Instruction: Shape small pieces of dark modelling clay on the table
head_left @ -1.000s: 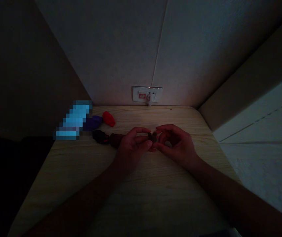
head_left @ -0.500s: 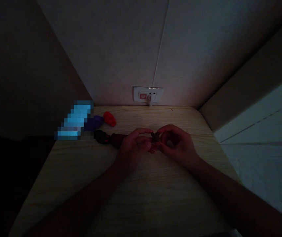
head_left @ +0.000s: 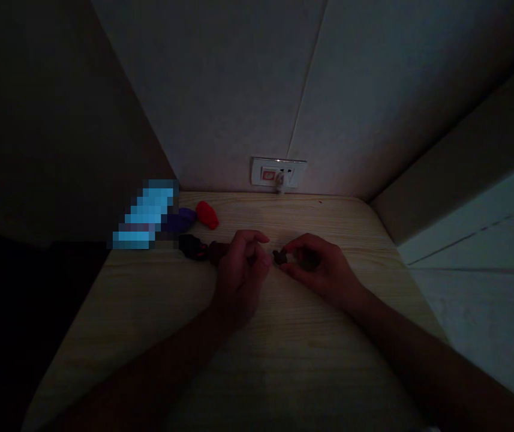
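Note:
Between the thumb and fingertips of my right hand [head_left: 324, 264] is a small dark brown piece [head_left: 279, 257] of what looks like modelling clay, with knobbly bumps on it. My left hand [head_left: 241, 273] is just left of the piece, apart from it. Its thumb and index finger are spread with nothing visible between them; its other fingers are curled and partly hidden. Behind the left hand lies a larger reddish-brown lump [head_left: 216, 252], partly covered by it. Touching or close to that lump is a black lump [head_left: 192, 246] with a red streak.
A red lump [head_left: 207, 215] and a purple lump [head_left: 182, 221] lie at the back left of the wooden table [head_left: 301, 360]. Beside them is a bright blurred-out rectangle [head_left: 145, 216]. A wall socket [head_left: 278, 173] with a plug sits above the back edge. The room is dim.
My left hand has come away from the brown clay piece, which both hands were at before. The right hand keeps it at its fingertips, lower down. The view has shifted slightly.

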`<state>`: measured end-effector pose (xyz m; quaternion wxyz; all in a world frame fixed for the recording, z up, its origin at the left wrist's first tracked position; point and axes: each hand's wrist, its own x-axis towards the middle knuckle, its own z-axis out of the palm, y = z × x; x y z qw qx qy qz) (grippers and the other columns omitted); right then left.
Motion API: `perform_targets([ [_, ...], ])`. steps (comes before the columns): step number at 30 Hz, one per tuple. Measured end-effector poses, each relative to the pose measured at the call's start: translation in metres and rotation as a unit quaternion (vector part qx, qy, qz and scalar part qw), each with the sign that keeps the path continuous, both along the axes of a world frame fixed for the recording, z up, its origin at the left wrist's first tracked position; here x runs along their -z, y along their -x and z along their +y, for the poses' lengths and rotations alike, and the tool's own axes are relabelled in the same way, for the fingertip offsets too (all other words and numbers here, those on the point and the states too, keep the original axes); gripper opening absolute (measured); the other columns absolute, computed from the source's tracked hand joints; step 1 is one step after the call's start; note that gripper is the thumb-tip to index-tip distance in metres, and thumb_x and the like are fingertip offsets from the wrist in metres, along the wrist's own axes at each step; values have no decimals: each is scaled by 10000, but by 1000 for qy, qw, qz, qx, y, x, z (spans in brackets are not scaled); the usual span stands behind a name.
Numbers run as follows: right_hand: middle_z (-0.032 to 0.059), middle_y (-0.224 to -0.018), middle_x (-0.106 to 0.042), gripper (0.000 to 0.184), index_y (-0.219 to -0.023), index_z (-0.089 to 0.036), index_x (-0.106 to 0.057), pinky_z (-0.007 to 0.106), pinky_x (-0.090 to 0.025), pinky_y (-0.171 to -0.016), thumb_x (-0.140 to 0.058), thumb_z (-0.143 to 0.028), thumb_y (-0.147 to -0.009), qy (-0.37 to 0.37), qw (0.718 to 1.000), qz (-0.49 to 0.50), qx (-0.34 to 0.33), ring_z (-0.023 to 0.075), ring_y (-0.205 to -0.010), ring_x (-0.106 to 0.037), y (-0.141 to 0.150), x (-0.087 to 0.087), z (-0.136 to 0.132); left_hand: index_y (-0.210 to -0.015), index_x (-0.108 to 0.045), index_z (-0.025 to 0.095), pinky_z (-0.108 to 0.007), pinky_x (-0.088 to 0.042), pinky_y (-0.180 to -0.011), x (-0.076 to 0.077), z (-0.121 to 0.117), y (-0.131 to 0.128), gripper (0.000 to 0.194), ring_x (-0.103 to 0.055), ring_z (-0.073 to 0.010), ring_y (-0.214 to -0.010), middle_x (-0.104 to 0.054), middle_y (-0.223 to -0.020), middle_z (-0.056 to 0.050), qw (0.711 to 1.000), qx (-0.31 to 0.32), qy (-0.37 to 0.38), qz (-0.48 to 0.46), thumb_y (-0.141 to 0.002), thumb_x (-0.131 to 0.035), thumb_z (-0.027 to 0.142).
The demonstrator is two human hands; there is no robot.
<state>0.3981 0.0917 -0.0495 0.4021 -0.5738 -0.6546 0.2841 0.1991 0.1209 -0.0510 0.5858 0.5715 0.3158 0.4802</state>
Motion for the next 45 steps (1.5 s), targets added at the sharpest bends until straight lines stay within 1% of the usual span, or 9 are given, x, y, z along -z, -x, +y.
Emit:
perform_targets([
  [4,44,-903,-689,234,-1001,-230,-729,330,-498,-700,-829,-294,-800,-24,997,-59,-34,190,-784,-615,0,-1,1,-1086,-571,250,-274,-330,-546,-1,3,-1,150,-438,-123,-561,-498,-656,66,1000,-17,-1,-5,-963,-612,327],
  [7,48,-946,-707,223,-988,-234,-725,328,-509,-722,-826,-247,-790,-29,996,-66,-46,192,-810,-634,-1,-1,1,-1077,-562,245,-272,-333,-543,-2,4,-1,134,-436,-118,-555,-497,-650,67,1000,-12,-5,-3,-965,-605,305],
  [13,20,-866,-690,218,-955,-216,-695,309,-488,-697,-805,-210,-767,-5,997,-54,-52,168,-751,-597,-2,-2,0,-1079,-566,246,-242,-372,-543,1,4,-2,147,-481,-103,-582,-542,-749,48,1000,-7,6,14,-949,-627,280],
  [18,8,-819,-644,239,-970,-212,-686,295,-480,-659,-816,-240,-773,14,999,17,-42,161,-729,-576,1,-4,-2,-1082,-572,236,-222,-468,-631,1,4,-4,238,-605,-118,-731,-602,-903,6,998,-25,5,53,-878,-694,213],
  [23,14,-862,-659,283,-1000,-231,-683,296,-479,-680,-857,-226,-776,-47,993,108,-22,158,-751,-574,2,-4,-4,-1099,-566,225,-242,-524,-694,-1,5,-7,330,-640,-111,-761,-653,-1087,-33,999,4,44,31,-830,-757,226],
  [26,2,-870,-652,299,-1011,-246,-681,291,-489,-700,-864,-194,-781,-74,987,141,-15,148,-752,-568,2,-2,-4,-1068,-629,184,-262,-542,-700,-2,7,-10,331,-674,-145,-783,-718,-977,-48,993,47,105,-1,-795,-796,268],
  [30,-18,-831,-627,329,-1033,-251,-687,285,-497,-711,-876,-175,-774,-94,983,158,-16,141,-739,-565,1,0,-4,-953,-726,135,-271,-551,-648,-6,11,-13,294,-676,-148,-671,-762,-799,-50,982,98,161,-28,-763,-818,340],
  [36,-17,-845,-634,377,-1051,-253,-682,277,-501,-698,-907,-201,-752,-92,984,151,-22,139,-742,-570,3,-1,-6,-921,-784,151,-268,-569,-644,-4,15,-13,275,-702,-145,-653,-814,-851,-54,980,81,175,-55,-712,-878,302],
  [45,33,-1042,-709,633,-1259,-275,-614,297,-537,-714,-938,-226,-717,-72,978,193,-37,135,-744,-585,4,-4,-6,-921,-830,177,-238,-566,-652,-4,13,-12,241,-715,-129,-647,-831,-850,-52,973,81,199,-89,-706,-907,254],
])
